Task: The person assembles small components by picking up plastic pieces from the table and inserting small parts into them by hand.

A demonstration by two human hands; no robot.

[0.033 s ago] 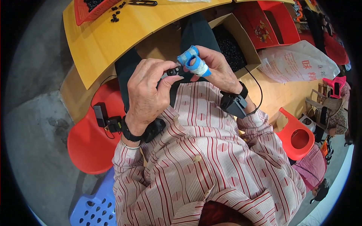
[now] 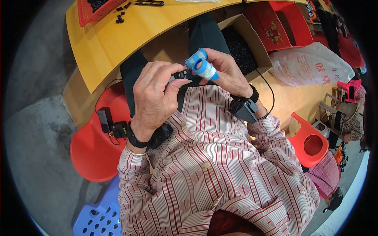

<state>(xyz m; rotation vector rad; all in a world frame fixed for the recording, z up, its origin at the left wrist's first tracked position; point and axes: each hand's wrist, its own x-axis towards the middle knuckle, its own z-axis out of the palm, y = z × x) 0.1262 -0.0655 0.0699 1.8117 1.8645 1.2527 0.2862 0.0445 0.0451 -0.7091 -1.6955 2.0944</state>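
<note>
My left hand (image 2: 154,94) pinches a small black plastic part (image 2: 180,74) between thumb and index finger, in front of my lap. A round, ring-like end of the part shows between the fingertips. Close against its right end is my right hand (image 2: 226,70), closed, with blue-and-white tape (image 2: 205,70) wrapped round the thumb and index finger. What those taped fingertips grip is mostly hidden behind them. Both wrists wear black bands with devices.
Ahead, the yellow table (image 2: 118,43) carries a red basket (image 2: 92,15), black pieces (image 2: 120,17) and thread snips (image 2: 149,3). A cardboard box (image 2: 262,65) of black parts stands right of my legs, near a plastic bag (image 2: 311,65). Red chair (image 2: 88,153) at left.
My right thumb has shifted very slightly. Otherwise both hands and the black part stay in the same place.
</note>
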